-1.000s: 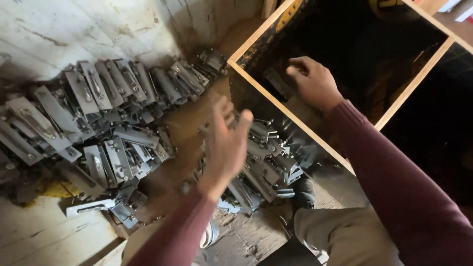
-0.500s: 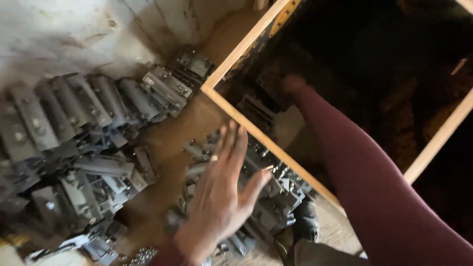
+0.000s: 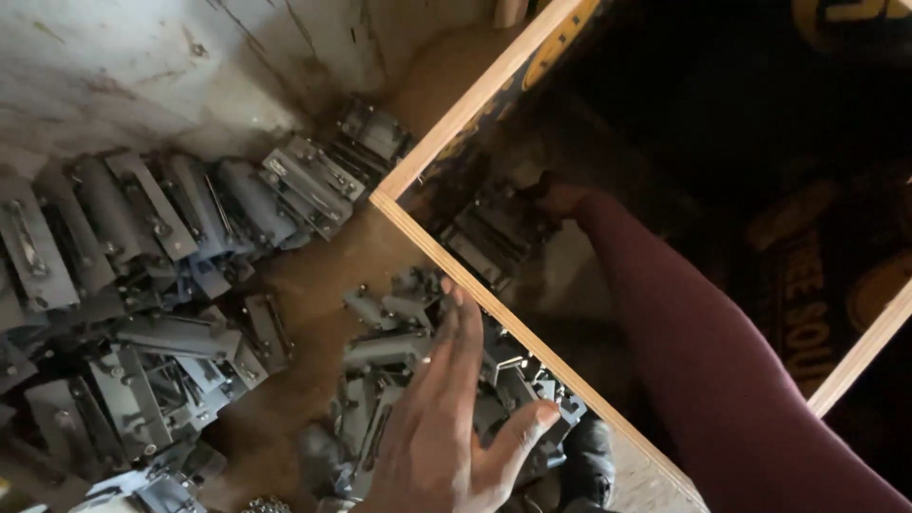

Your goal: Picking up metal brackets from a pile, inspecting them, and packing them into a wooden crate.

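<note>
Both of your hands have moved on in the last second: your right hand [image 3: 562, 197] has reached deep into the wooden box [image 3: 475, 290], fingers too dim to read, while your left hand [image 3: 446, 427] now hovers fingers-spread over the metal brackets [image 3: 380, 380].

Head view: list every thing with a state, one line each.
left hand: open, fingers spread, flat over the small pile of metal parts.
right hand: reaching into the wooden box, at the parts inside; grip unclear.
rows of metal parts: lying overlapped on the floor.
</note>
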